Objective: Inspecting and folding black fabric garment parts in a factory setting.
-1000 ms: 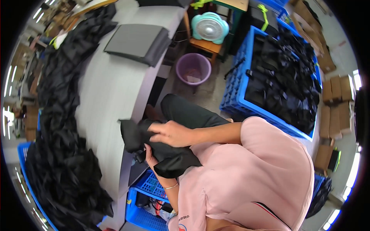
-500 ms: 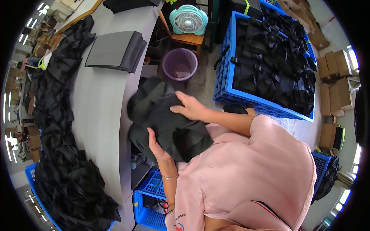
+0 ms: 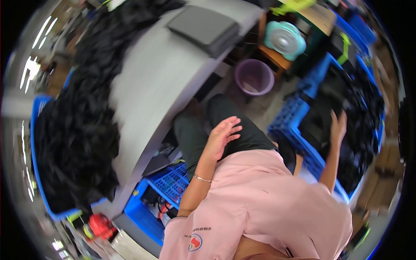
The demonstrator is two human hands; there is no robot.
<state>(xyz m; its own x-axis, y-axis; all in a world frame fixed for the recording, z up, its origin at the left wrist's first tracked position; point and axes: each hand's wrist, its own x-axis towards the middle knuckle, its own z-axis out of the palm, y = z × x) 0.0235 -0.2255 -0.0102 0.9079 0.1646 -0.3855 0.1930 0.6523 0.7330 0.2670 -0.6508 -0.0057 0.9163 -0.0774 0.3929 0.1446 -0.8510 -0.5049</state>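
My left hand is raised over my lap with nothing in it, its fingers loosely apart. To the right, my right hand reaches over a large blue crate, its fingers stretched out against black fabric. Black fabric pieces with straps fill that crate. A smoother, flat black piece lies beside my right fingers at the crate's near left part. Motion blur hides its outline and whether my fingertips touch it.
A long grey table bears a stack of flat dark sheets. Black fabric is heaped along its left side. A purple basket stands on the floor near a turquoise fan. An open blue crate sits beside my left arm.
The black fabric bundle has left both hands and my lap. My right hand has moved right to the crate, my left hand has come away empty, and the view has turned.
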